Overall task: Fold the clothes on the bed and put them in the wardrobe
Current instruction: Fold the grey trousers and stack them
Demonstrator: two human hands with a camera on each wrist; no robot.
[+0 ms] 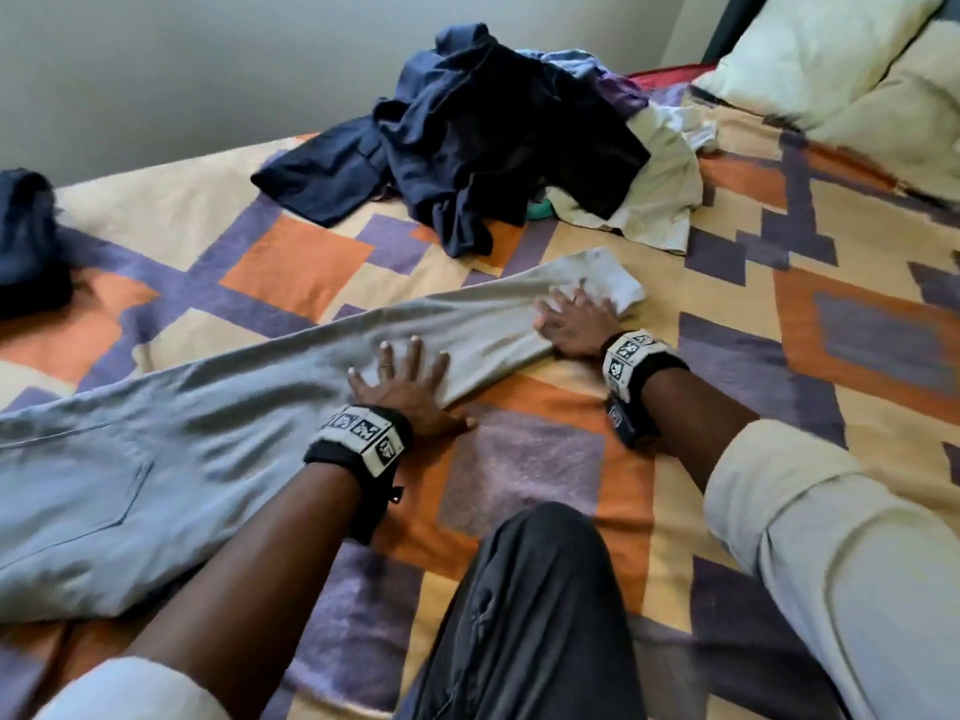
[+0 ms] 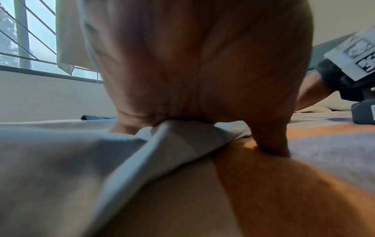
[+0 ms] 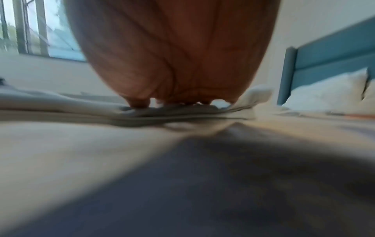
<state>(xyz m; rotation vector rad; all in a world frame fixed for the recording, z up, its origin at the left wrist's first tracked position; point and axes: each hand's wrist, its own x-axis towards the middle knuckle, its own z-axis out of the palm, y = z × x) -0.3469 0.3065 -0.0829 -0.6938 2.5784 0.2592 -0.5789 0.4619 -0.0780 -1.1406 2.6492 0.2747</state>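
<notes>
Grey trousers point(image 1: 218, 407) are lying stretched across the patterned bed point(image 1: 524, 475). Both the left hand point(image 1: 410, 384) and right hand point(image 1: 576, 324) are pressing flat on one leg, fingers spread, gripping nothing. Unfolded clothes point(image 1: 493, 142) are lying heaped behind.

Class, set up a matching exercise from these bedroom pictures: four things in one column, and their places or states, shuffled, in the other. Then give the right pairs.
Things
1. light grey trousers
2. heap of dark navy clothes
3. cream pillow
4. left hand

Places or states
A. at the head of the bed
B. spread flat, fingers straight, pressing on a trouser leg
C. lying stretched out across the patterned blanket
D. crumpled, unfolded, near the wall

Pairs: 1-C, 2-D, 3-A, 4-B
</notes>
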